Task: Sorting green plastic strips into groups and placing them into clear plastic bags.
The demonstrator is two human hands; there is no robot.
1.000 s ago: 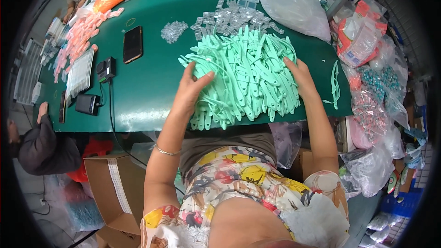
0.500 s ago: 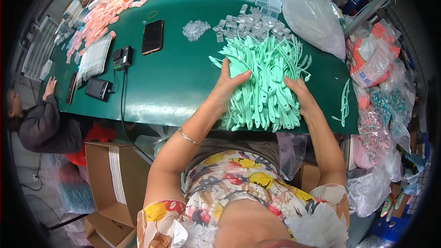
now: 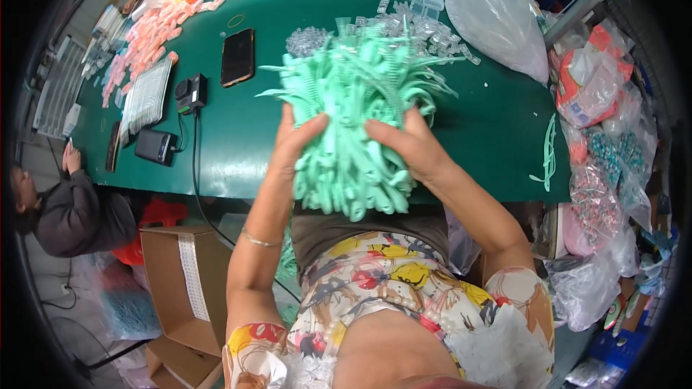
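Note:
Between my two hands is a thick bunch of mint-green plastic strips (image 3: 353, 130), some with ridged shafts and thin tails fanning out at the top. My left hand (image 3: 295, 140) grips its left side, thumb across the front. On the right side, my right hand (image 3: 414, 148) presses in with its thumb on the front; most of its fingers are hidden behind. The bunch stands upright at the front edge of the green table (image 3: 476, 151). A few loose mint-green strips (image 3: 550, 153) lie near the table's right end.
Behind the bunch are small clear plastic pieces (image 3: 440, 42) and a large translucent bag (image 3: 494, 21). A phone (image 3: 238, 57), a black boxy device (image 3: 191, 92) and pink pieces (image 3: 148, 39) are at left. Cardboard boxes (image 3: 162, 266) stand below. A co-worker (image 3: 79, 209) sits far left.
Both hands have carried the bunch left and towards me, and its strips now look more tightly squeezed together. The loose strips stay at the table's right end.

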